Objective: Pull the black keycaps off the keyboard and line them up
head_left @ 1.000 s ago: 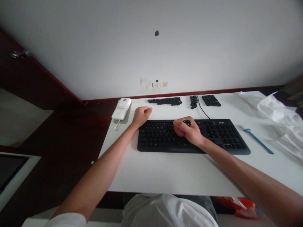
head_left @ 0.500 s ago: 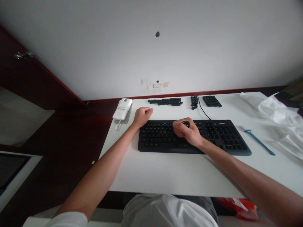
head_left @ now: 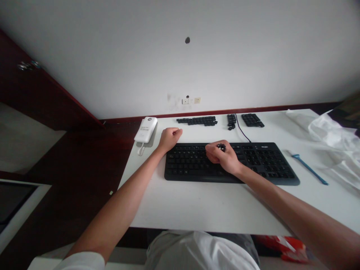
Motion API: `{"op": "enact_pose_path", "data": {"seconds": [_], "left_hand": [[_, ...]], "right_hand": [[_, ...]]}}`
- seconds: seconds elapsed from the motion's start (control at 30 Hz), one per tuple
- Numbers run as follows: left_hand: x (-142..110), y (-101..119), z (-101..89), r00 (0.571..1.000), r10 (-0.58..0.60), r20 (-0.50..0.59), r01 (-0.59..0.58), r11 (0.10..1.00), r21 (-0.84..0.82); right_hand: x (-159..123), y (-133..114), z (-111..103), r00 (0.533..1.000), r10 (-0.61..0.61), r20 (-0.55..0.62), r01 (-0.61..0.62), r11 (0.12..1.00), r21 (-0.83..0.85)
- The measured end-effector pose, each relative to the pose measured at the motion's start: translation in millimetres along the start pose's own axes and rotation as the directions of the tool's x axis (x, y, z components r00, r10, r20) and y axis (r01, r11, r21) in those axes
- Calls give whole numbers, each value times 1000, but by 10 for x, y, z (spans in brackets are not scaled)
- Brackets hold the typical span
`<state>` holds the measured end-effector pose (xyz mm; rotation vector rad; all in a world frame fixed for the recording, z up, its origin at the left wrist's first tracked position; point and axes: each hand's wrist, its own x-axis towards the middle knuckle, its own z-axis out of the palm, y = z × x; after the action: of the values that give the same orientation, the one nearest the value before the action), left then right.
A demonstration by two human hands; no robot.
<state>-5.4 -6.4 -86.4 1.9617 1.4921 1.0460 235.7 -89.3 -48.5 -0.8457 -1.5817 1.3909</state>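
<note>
A black keyboard (head_left: 197, 171) with a full set of key rows lies across the desk in front of me. My right hand (head_left: 222, 154) is closed in a fist over its upper middle, wrapped round a dark object (head_left: 221, 147) with a round, shiny end showing at the top. The rest of that object is hidden by my fingers, and its kind cannot be made out. My left hand (head_left: 170, 138) rests as a fist at the keyboard's upper left corner, with nothing showing in it. Behind the keyboard are loose black keycaps in groups: a long group (head_left: 198, 120), a small group (head_left: 231, 121) and a block (head_left: 252, 120).
A white power bank (head_left: 146, 129) with a short cable lies at the desk's left edge. To the right are a blue-handled brush (head_left: 309, 168) and a crumpled white plastic bag (head_left: 332, 131). The keyboard's black cable (head_left: 241, 130) runs back towards the wall.
</note>
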Motion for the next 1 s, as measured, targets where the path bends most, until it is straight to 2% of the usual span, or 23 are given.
{"op": "enact_pose_path", "data": {"seconds": [0.77, 0.87, 1.0], "left_hand": [[2, 17, -9, 1000, -1, 12, 1, 1000, 18], [-2, 29, -14, 1000, -2, 12, 2, 1000, 11], [-11, 48, -24, 1000, -6, 12, 6, 1000, 0]], "right_hand": [[-19, 44, -20, 999, -45, 7, 45, 999, -24], [-21, 67, -47, 998, -50, 47, 49, 998, 32], [-7, 91, -62, 996, -22, 89, 3, 979, 202]]}}
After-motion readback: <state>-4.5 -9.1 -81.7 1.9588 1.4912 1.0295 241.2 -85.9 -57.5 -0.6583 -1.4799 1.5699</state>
